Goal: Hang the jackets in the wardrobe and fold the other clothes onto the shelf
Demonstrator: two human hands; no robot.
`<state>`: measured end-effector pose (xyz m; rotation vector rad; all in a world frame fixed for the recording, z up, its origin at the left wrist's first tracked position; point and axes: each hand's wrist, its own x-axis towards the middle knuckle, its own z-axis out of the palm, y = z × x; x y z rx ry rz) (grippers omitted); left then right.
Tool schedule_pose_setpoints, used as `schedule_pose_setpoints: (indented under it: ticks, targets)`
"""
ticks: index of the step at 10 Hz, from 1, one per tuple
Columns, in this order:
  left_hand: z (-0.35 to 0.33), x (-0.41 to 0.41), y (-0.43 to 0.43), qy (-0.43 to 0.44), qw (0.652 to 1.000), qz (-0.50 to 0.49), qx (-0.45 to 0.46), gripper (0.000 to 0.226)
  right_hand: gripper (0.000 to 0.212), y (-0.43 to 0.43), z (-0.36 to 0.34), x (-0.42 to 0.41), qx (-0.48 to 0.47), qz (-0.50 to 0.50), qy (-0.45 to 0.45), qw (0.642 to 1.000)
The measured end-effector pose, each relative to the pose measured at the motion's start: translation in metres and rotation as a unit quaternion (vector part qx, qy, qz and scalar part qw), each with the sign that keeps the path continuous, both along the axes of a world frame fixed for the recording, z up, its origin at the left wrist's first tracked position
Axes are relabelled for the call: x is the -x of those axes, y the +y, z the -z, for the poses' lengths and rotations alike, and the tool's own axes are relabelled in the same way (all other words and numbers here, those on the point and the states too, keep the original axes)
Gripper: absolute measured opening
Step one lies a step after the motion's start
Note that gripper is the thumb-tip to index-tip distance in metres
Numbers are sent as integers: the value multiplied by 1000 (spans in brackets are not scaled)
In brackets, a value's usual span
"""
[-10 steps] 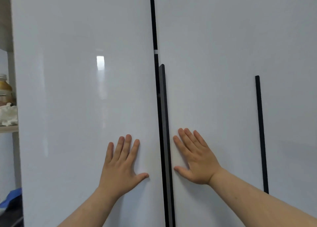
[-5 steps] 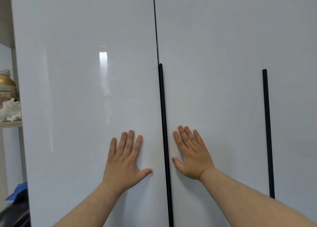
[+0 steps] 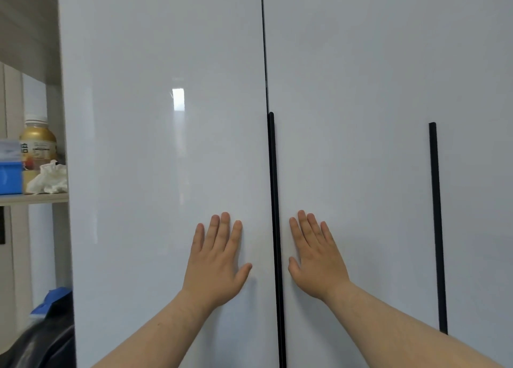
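Two glossy white wardrobe doors fill the view, the left door [image 3: 166, 145] and the right door [image 3: 347, 89], closed edge to edge. A long black handle [image 3: 273, 201] runs down the seam between them. My left hand [image 3: 218, 262] lies flat on the left door, fingers straight and pointing up. My right hand [image 3: 315, 259] lies flat on the right door just past the handle, fingers straight. No jackets or other clothes are visible; the wardrobe's inside is hidden behind the doors.
A second black handle [image 3: 438, 228] runs down the door further right. At the left, an open shelf [image 3: 33, 198] carries a gold-capped bottle [image 3: 37, 142], a blue box [image 3: 10, 177] and crumpled white tissue [image 3: 48, 180]. A dark item with blue on it [image 3: 52, 320] sits low left.
The gap between the two doors has closed: the right door's edge stood out a second ago and now sits flush. Both hands stay flat on the doors.
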<state>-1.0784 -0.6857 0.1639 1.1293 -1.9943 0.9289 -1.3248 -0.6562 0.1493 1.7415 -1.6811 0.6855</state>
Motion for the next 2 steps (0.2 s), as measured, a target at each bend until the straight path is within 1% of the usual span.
schedule_pose_setpoints:
  ticks: [1,2]
  targets:
    - [-12,-7,15,-22,999,4,-43,73,86,11,5,-4,-42,-20,-54,997]
    - [-38,-12,30,6,989,51,-141,43,70,36,-13,-18,-92,-86,-222,967]
